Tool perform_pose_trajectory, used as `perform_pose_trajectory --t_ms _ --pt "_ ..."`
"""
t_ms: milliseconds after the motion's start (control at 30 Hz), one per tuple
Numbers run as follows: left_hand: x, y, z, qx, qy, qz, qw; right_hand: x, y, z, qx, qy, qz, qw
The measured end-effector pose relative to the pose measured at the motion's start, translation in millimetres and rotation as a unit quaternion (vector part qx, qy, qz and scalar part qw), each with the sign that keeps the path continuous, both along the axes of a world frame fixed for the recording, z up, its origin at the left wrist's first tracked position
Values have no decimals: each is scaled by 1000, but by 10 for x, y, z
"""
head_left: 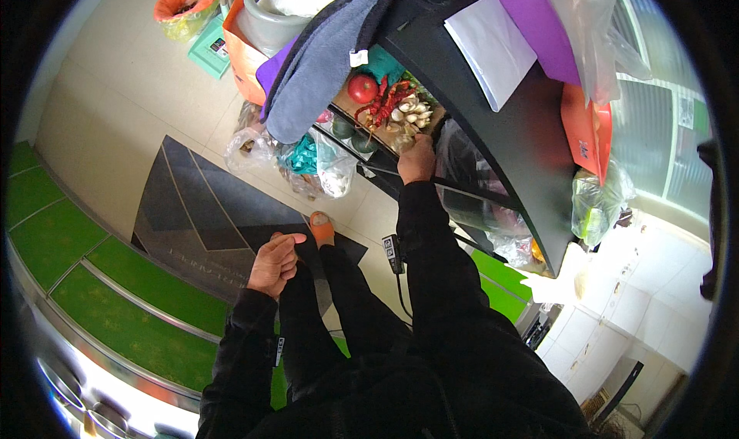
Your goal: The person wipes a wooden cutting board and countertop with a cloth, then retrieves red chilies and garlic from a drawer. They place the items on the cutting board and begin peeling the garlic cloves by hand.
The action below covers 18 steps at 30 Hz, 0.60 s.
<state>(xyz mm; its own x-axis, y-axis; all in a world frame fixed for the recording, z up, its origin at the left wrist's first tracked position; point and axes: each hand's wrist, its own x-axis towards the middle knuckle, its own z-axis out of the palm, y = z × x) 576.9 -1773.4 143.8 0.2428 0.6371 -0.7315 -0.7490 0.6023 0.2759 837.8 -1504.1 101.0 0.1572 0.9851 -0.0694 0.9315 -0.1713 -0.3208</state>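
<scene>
My right hand point(416, 160) reaches to the front of a dark shelf unit point(485, 139), its fingers curled and partly hidden. Whatever it grips there I cannot make out. Just beyond it on a shelf lies a cluster of pale garlic bulbs point(412, 112). Dried red chillies point(382, 106) lie beside the garlic, and a round red tomato point(362, 88) sits left of them. Low on the left, above the dark floor mat point(192, 223), my left hand point(274, 266) hangs closed and holds nothing, its thumb side pointing right.
A grey cloth point(323, 69) drapes over the unit's left side. Plastic bags point(335, 165) sit at its foot, and green round produce point(342, 128) stands lower inside. Papers point(493, 46) and a purple bag point(539, 23) rest on top. A lined bin point(185, 8) stands far left.
</scene>
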Motion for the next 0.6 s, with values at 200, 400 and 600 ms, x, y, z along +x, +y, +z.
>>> perform_pose_trajectory --t_ms 200,400,600 --pt "59 -107 -21 -26 -12 5 1000 -66 -369 3 142 37 55 988" --pt "122 -189 -73 -43 -2 -5 999 -55 -493 130 130 146 15 981" --pt "90 -198 -83 -66 37 -18 997 5 -49 138 40 24 82 996"
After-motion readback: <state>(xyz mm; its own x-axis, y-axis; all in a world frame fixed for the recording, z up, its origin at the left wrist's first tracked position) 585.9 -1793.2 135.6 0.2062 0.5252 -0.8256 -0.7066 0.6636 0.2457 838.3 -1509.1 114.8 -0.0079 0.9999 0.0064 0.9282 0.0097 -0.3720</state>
